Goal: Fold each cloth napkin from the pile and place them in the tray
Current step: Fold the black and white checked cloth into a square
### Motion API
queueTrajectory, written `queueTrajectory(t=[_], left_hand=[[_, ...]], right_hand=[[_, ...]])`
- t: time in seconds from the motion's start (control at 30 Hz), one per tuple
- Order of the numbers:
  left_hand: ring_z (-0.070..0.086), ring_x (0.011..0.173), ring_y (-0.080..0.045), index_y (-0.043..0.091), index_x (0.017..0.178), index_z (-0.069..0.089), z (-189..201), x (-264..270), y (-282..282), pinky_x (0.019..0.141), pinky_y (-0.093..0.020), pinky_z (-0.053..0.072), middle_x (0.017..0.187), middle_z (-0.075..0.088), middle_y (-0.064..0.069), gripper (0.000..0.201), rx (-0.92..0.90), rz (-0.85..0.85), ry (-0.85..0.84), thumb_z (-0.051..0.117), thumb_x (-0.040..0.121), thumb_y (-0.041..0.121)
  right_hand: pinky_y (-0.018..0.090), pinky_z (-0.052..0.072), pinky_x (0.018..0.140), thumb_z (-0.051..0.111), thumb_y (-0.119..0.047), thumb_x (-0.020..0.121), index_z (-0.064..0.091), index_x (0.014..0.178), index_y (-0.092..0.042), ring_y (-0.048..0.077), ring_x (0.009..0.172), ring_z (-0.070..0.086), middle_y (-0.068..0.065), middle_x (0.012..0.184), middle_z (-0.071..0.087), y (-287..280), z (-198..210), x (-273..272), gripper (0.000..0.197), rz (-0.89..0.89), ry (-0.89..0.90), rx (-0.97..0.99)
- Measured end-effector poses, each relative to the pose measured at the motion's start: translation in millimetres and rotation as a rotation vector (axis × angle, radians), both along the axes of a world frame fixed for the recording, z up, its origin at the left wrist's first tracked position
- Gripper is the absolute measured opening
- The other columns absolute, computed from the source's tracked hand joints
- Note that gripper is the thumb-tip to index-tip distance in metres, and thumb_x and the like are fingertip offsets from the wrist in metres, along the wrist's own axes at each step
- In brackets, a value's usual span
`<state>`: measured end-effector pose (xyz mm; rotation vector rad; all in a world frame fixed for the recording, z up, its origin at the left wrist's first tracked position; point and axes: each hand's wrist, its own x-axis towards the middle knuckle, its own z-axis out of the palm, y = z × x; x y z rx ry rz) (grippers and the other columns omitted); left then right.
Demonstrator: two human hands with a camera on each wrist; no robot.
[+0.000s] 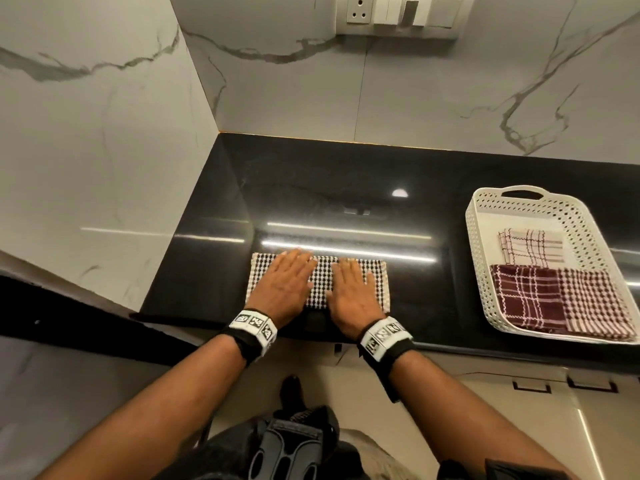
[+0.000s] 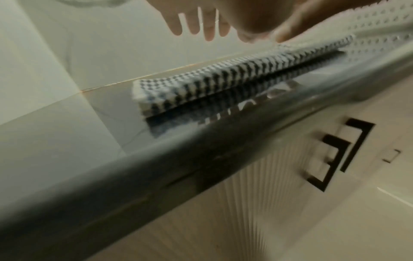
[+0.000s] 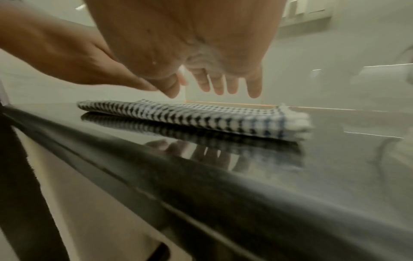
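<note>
**Q:** Fig. 1: which stage is shown?

**A:** Smoothing a fold. The black-and-white checked cloth napkin (image 1: 320, 284), already a layered rectangle, lies under both sets of fingers on the glossy black stone counter (image 1: 346, 202). The left hand (image 1: 284, 284) and right hand (image 1: 353, 292) are flat, fingers straight and spread, grasping nothing. Whether they press or hover cannot be told.

**Q:** What is done, and what is left?

**A:** A cream lined napkin (image 1: 533, 245), a maroon plaid napkin (image 1: 526, 296) and a maroon-and-white checked napkin (image 1: 592, 299), all folded, lie in the white perforated plastic tray (image 1: 474, 237), well right of the right fingers. This napkin probably needs another fold, then the transfer. No pile is in view.

**Q:** Are there obstacles?

**A:** Nothing is seen standing between fingers and tray. A wall switch panel (image 1: 398, 15) sits far beyond the fingertips.
</note>
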<state>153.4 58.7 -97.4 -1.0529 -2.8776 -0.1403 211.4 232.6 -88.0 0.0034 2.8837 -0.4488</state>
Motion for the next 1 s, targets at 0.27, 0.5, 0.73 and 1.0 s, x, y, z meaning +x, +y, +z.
queueTrajectory(t=[0.27,0.5,0.73,1.0], left_hand=[[-0.007,0.151,-0.013,0.018,0.158,0.007,-34.0,3.2,-43.5,0.123,-0.04,-0.004,0.165,-0.002,0.002,0.076,-0.161,0.191,-0.231,0.006,0.093,0.058],[0.0,0.153,-0.017,0.018,0.158,0.003,-39.8,8.9,-89.6,0.124,-0.042,0.004,0.166,-0.007,0.002,0.07,-0.156,0.233,-0.223,0.008,0.095,0.049],[0.022,0.149,-0.033,0.011,0.153,0.032,-6.1,26.6,-54.6,0.122,-0.053,0.015,0.162,0.025,-0.011,0.063,-0.077,0.274,-0.184,0.035,0.095,0.037],[0.055,0.12,-0.023,0.022,0.131,0.056,-8.2,51.8,28.0,0.098,-0.045,0.042,0.136,0.056,-0.001,0.046,-0.092,-0.008,-0.163,0.037,0.094,0.041]], right_hand=[[0.051,-0.02,0.117,0.017,-0.067,0.097,-0.011,0.158,-0.019,0.018,0.15,-0.023,0.0,0.163,-0.025,30.9,-31.3,-7.1,0.082,0.123,-0.197,0.085],[0.054,-0.018,0.118,0.014,-0.065,0.098,-0.013,0.157,-0.016,0.018,0.149,-0.024,0.003,0.162,-0.026,74.1,-27.9,5.2,0.082,0.099,-0.201,0.131],[0.059,-0.013,0.117,0.035,-0.049,0.1,0.009,0.158,-0.014,0.023,0.153,-0.01,0.007,0.167,-0.004,74.6,-6.0,5.2,0.073,0.071,-0.159,0.073],[0.054,0.023,0.113,0.046,-0.046,0.096,0.045,0.136,-0.021,0.023,0.14,0.032,0.002,0.149,0.037,90.7,-11.0,18.4,0.048,0.051,-0.024,0.054]])
